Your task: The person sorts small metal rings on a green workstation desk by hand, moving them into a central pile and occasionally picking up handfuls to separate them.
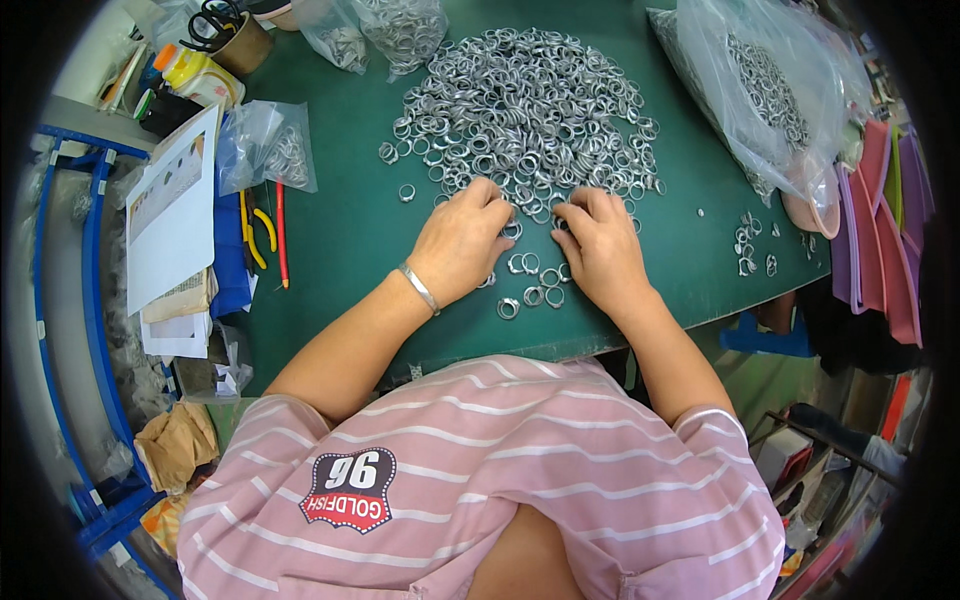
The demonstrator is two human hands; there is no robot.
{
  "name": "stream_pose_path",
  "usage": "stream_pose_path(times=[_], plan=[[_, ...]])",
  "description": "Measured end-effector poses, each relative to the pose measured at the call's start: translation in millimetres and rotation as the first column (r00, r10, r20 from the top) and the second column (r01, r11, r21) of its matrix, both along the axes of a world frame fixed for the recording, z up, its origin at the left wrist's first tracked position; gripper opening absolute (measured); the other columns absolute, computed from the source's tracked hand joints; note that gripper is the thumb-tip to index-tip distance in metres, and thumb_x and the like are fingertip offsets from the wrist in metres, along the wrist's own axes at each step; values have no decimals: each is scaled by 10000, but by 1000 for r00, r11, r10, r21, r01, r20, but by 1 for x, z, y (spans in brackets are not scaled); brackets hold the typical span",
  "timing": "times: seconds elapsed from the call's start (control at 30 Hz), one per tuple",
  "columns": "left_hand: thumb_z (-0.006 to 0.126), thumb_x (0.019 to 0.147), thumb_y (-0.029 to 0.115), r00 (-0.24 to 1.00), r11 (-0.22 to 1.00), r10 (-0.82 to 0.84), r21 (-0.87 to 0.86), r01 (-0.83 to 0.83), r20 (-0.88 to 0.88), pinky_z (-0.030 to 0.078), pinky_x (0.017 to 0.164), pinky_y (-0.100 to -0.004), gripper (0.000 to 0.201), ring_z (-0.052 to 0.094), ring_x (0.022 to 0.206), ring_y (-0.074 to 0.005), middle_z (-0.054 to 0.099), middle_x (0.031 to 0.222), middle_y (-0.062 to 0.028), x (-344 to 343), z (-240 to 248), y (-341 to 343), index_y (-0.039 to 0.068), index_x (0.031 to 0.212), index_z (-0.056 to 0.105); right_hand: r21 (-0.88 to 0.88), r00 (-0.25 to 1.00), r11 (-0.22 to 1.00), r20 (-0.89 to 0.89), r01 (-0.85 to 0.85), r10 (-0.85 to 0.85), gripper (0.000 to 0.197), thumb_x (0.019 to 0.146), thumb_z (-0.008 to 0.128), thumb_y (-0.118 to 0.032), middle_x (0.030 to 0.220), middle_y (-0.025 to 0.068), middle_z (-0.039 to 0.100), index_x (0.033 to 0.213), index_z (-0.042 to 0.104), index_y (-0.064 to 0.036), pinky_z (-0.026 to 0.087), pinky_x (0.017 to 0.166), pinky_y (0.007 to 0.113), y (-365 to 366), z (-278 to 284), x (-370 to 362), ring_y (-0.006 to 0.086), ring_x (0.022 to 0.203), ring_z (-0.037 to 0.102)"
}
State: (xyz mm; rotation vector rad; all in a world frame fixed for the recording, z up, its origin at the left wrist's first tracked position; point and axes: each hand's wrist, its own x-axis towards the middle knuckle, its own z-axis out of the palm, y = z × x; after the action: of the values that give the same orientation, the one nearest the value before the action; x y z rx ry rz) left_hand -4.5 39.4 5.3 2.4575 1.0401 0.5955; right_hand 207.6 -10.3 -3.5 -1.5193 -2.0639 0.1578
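Note:
A wide heap of silver metal rings lies on the green tabletop in front of me. My left hand, with a silver bangle at its wrist, reaches the heap's near edge. Its fingers curl inward, and a ring shows between thumb and forefinger. Opposite it, my right hand is bent in the same way, with a ring partly hidden at its thumb and fingertips. Between my hands and nearer to me lie several loose rings, apart from the heap.
Clear bags of rings stand at the far right, with a smaller bag at left. Yellow-handled pliers, a red pen-like tool and papers line the left side. A few rings lie near the right edge.

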Motion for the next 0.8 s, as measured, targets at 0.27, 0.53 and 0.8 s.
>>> stream_pose_path(times=[0.27,0.53,0.8], plan=[[756,795,33,973,999,15,40,-25,229,532,657,-335,176,636,754,-253,616,930,-110,-10,-12,2,11,935,652,-112,971,990,-234,-82,54,256,791,715,-34,977,115,603,1042,661,-36,501,807,411,-2,5,4,322,928,598],[702,819,-7,956,990,142,-52,-133,256,523,628,-328,125,626,687,-223,618,868,-95,-10,1,6,11,933,655,-82,998,995,-9,55,-56,176,817,678,-37,962,121,603,992,672,-36,514,783,428,35,3,-16,322,937,611],[713,801,-12,963,991,135,-23,-133,235,522,635,-328,187,621,711,-221,610,949,-94,-21,-3,8,28,975,656,-157,922,987,-387,-37,-27,81,825,707,-20,944,108,624,898,671,-29,518,743,357,34,9,-6,278,851,623]])
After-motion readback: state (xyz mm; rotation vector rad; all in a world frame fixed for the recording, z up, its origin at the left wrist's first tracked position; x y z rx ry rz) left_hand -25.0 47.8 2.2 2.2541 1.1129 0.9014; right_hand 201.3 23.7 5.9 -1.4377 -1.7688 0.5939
